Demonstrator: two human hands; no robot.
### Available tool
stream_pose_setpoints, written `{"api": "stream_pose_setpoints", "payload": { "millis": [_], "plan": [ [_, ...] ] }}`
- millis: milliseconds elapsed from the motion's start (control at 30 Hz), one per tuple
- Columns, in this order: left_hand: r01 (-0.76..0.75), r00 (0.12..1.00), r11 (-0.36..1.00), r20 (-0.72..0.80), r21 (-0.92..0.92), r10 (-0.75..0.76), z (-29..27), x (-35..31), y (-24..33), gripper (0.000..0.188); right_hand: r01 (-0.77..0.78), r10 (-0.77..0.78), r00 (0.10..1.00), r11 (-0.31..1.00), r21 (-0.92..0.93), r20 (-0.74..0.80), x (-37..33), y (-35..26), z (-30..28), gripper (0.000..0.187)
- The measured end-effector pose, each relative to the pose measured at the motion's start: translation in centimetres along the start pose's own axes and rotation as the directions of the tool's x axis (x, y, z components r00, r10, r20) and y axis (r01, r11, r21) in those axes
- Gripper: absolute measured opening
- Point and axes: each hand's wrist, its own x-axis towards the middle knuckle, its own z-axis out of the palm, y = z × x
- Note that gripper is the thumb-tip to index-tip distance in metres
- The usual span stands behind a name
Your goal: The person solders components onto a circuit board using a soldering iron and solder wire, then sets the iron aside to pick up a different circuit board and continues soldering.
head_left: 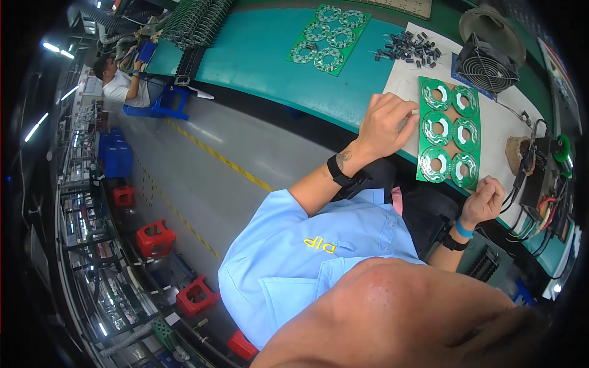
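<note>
A green circuit board panel [451,116] with several ring-shaped boards and white markings is held between my hands, its lower end reaching past the table edge. My left hand [386,122] has thumb and forefinger pinched at the panel's left edge, the other fingers curled. At its lower right corner my right hand [485,201] is closed, its fingertips partly hidden. Beyond lies a pile of small black cylindrical capacitors [412,49] with leads. Further left on the green mat sits a second panel [329,38] of ring-shaped boards with small parts on them.
A black fan [486,69] stands behind the held panel. Cables and a green spool [562,148] are at the right. A wire rack [197,23] stands on the far left bench [257,67], with a seated person [123,83] beyond. Red stools [154,238] stand on the floor.
</note>
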Motion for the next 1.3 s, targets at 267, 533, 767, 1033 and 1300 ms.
{"api": "stream_pose_setpoints", "payload": {
  "millis": [267, 533, 767, 1033, 1300],
  "plan": [
    [-0.012, 1.0, 1.0, 0.019, -0.017, 0.012, 0.2, 0.0, 0.2, 0.017, 0.025, -0.023, 0.999, 0.997, 0.067, -0.028, 0.2, -1.1, 0.0, 0.015],
    [-0.028, 0.998, 0.999, 0.058, 0.037, 0.026, 0.4, 0.1, -0.4, 0.018, 0.036, -0.039, 0.999, 0.993, -0.117, -0.023, 0.7, -2.9, 2.0, 0.015],
    [-0.013, 0.988, 1.0, 0.151, -0.005, 0.014, 0.4, 0.1, -0.2, 0.022, 0.111, -0.11, 0.994, 0.991, -0.07, 0.009, 1.7, -3.7, 2.4, 0.026],
    [-0.024, 0.981, 0.999, 0.191, 0.027, 0.018, 0.6, 0.0, -0.2, 0.023, 0.12, -0.114, 0.991, 0.989, -0.089, 0.07, 1.5, -3.8, 2.2, 0.033],
    [-0.027, 0.978, 0.999, 0.208, 0.029, 0.02, 0.3, 0.0, 0.1, 0.021, 0.158, -0.144, 0.984, 0.977, -0.144, 0.105, 2.0, -4.3, 2.2, 0.03]
  ]
}}
